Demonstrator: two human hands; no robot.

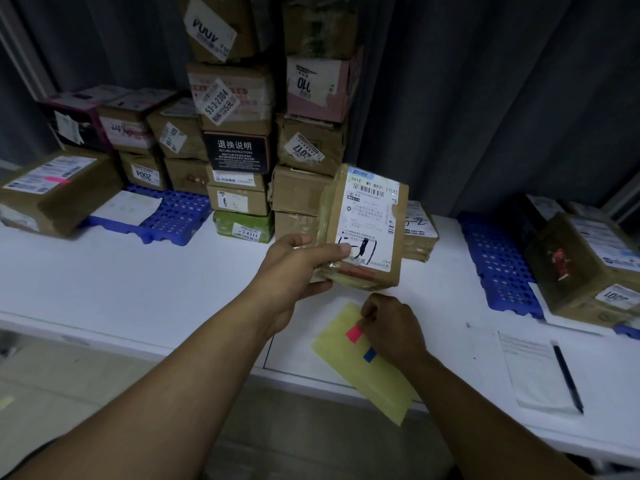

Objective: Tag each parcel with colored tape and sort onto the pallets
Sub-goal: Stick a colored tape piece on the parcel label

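Parcel (367, 220) in brown paper, label facing the camera, is held upright over the white table (138, 271), near its middle and just in front of the stack (242, 133) of boxes. The left hand (298, 268) grasps it at the lower left corner, thumb pressed on the label side and fingers curled round behind. The right hand (391, 327) is lower, over a yellow sheet (374, 382) at the table's front edge. Its fingertips pinch the top of a pink tape (354, 333) strip lying on the sheet, and a blue tape (370, 355) strip sits just beside, partly under the hand. The left pallet (173, 213) is blue and has a box (62, 195) at its left end (a pink tag shows on the label). The right pallet (498, 261), also blue, carries a carton (581, 268) with a red mark on its side. A pen (568, 375) rests on a paper (533, 372) at the right.
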